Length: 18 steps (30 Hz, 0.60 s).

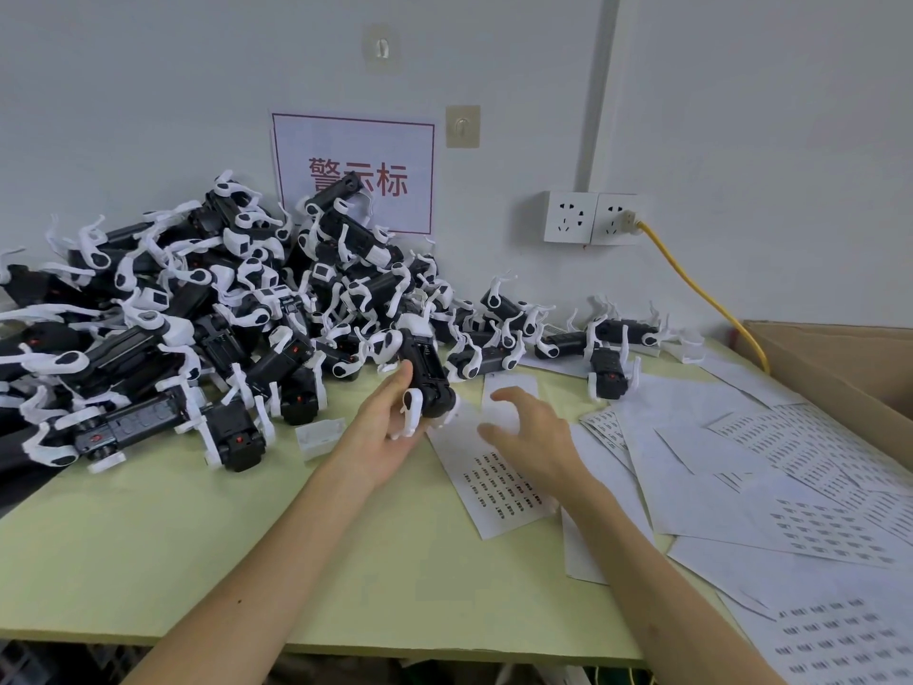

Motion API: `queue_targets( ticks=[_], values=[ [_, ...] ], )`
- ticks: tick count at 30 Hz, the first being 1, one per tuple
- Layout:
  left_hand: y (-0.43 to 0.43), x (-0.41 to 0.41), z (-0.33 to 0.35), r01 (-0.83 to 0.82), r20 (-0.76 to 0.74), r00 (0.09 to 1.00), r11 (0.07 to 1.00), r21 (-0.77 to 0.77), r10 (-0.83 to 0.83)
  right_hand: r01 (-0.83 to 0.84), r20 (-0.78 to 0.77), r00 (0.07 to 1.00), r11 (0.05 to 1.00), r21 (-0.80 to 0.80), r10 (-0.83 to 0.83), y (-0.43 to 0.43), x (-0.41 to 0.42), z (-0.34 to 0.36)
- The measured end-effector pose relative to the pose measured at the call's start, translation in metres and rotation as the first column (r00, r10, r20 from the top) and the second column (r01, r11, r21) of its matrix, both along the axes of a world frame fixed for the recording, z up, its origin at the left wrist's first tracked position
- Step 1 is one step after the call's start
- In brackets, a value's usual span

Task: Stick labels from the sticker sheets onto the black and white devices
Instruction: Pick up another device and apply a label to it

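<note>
Left hand (390,427): palm up, thumb alongside and fingers cupped under the held device (426,373); I log this as a grip.
Held device: black body with white legs, tilted, its far end against the front edge of the pile, just above the table (197,536).
Right hand (528,437): fingers spread and slightly bent, nothing in them; over the near sticker sheet (499,482). I cannot tell whether the fingertips touch the paper.
Near sticker sheet: flat on the table, just right of the left hand, rows of small dark labels on its near half.
Pile of devices (173,309): black and white units heaped against the wall, filling the left and middle of the table.
Stray devices (610,370): a few lying apart at the right end of the pile, on paper.
Loose sheets (800,491): many overlapping, spread across the right side of the table.
Cardboard box (840,358): at the far right edge.
Wall sockets (593,217): two, a yellow cable (701,289) plugged into the right one.
Sign (355,165): white, red characters, behind the pile.
</note>
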<state>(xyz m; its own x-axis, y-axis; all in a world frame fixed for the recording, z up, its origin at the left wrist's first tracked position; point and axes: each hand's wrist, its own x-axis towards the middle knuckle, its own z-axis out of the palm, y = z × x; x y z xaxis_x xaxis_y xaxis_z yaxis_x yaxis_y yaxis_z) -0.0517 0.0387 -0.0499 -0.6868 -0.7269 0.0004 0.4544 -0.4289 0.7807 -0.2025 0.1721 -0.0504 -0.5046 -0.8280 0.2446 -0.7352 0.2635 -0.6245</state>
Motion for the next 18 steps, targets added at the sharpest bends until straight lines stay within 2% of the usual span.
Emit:
queue_targets(
  ticks=[2, 5, 8, 10, 12, 14, 18],
  values=[
    [-0.002, 0.000, -0.001, -0.006, -0.021, 1.000, 1.000, 0.019, 0.007, -0.053, -0.107, 0.992, 0.987, 0.154, 0.070, -0.002, 0.002, -0.005],
    [-0.001, 0.004, 0.003, -0.036, -0.040, 0.998, 0.999, 0.036, 0.037, -0.095, -0.107, 0.986, 0.960, 0.263, 0.127, -0.008, 0.006, -0.014],
    [-0.003, 0.007, 0.006, -0.109, -0.038, 0.992, 0.979, 0.174, 0.117, -0.085, -0.069, 0.992, 0.973, 0.216, 0.102, -0.007, 0.005, -0.011],
    [-0.005, 0.009, 0.009, -0.125, -0.045, 0.989, 0.961, 0.246, 0.140, -0.073, -0.071, 0.994, 0.992, 0.101, 0.081, -0.005, 0.007, -0.007],
    [-0.007, 0.010, 0.009, -0.112, -0.053, 0.990, 0.958, 0.264, 0.130, -0.028, 0.040, 0.999, 0.996, -0.087, 0.031, -0.002, 0.008, -0.005],
    [-0.009, 0.011, 0.010, -0.092, -0.040, 0.994, 0.970, 0.224, 0.103, 0.052, 0.222, 0.975, 0.976, -0.210, -0.004, 0.001, 0.007, 0.000],
    [-0.009, 0.008, 0.009, -0.107, 0.015, 0.994, 0.980, 0.169, 0.106, 0.190, 0.567, 0.823, 0.931, -0.312, 0.022, 0.002, 0.000, 0.011]
  ],
)
